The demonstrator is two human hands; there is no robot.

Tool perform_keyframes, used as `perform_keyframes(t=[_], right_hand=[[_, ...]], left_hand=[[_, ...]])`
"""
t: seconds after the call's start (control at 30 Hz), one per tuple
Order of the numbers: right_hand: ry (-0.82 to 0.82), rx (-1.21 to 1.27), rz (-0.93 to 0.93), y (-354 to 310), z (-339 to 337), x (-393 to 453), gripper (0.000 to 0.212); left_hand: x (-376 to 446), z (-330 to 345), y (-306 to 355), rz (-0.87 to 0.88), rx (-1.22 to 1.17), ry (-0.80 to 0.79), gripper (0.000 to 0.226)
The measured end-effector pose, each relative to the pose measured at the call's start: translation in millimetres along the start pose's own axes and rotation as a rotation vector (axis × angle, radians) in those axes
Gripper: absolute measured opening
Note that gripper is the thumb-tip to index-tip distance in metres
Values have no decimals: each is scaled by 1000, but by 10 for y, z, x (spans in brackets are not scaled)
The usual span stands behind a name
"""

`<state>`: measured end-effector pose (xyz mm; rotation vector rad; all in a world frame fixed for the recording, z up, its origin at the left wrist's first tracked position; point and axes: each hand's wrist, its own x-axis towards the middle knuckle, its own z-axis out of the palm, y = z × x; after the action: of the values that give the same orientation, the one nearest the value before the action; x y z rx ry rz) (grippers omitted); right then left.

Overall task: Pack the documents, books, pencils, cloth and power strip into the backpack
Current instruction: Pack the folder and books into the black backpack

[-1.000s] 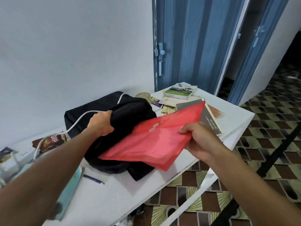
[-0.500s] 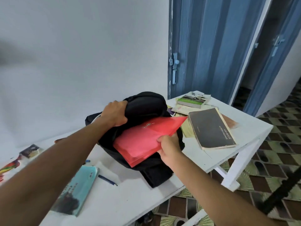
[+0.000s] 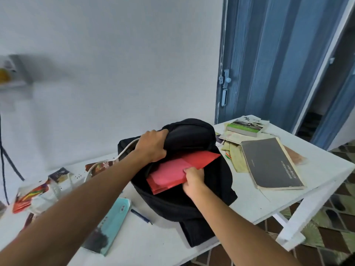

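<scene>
on white table (image 3: 249,212), backpack (image 3: 215,181) mouth is gripped wide by left hand (image 3: 151,145); red folder (image 3: 172,173), pinched by right hand (image 3: 193,179), should be slid in flat, corner tucked.

Black backpack (image 3: 194,196) open at frame centre, red document folder (image 3: 178,169) partly inside.
The folder sits tilted in the mouth, its upper right corner sticking out. To the right lie a grey-covered book (image 3: 270,164), loose papers (image 3: 235,150) and a green-covered book (image 3: 246,127). At lower left lie a teal book (image 3: 113,223) and a blue pen (image 3: 141,216).
</scene>
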<state>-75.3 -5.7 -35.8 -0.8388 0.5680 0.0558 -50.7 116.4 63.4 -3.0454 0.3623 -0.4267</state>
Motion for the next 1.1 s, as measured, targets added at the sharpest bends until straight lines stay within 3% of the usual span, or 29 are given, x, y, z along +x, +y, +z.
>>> perform_keyframes(t=[0.17, 0.3, 0.43, 0.6, 0.67, 0.73, 0.83, 0.87, 1.0, 1.1], right_hand=[[-316, -397, 262, -92, -207, -34, 18], [-386, -796, 209, -281, -349, 18, 9], [-294, -682, 177, -307, -475, 107, 10], [-289, -438, 234, -225, -601, 7, 16], [-262, -580, 132, -249, -618, -45, 8], [-210, -874, -47, -297, -649, -109, 6], [-209, -1619, -541, -423, -733, -241, 18], [-210, -1721, -684, -456, -743, -308, 18], [-189, -1503, -1252, -500, -733, -433, 7], [-257, -1470, -1331, -428, -819, -286, 34]], left_hand=[[-34, 217, -58, -15, -54, 84, 38], [-52, 363, 16, -20, -58, 93, 43], [-120, 451, 128, -17, -95, 45, 52], [-316, 597, 67, 177, -289, -78, 69], [-425, 607, 22, 188, -457, 0, 59], [-529, 573, -5, 105, -635, 128, 57], [-655, 557, -25, -5, -732, 221, 53], [-689, 584, -30, -9, -728, 201, 46], [-874, 782, 25, -7, -776, -5, 22], [-1018, 937, 148, -11, -821, -99, 19]])
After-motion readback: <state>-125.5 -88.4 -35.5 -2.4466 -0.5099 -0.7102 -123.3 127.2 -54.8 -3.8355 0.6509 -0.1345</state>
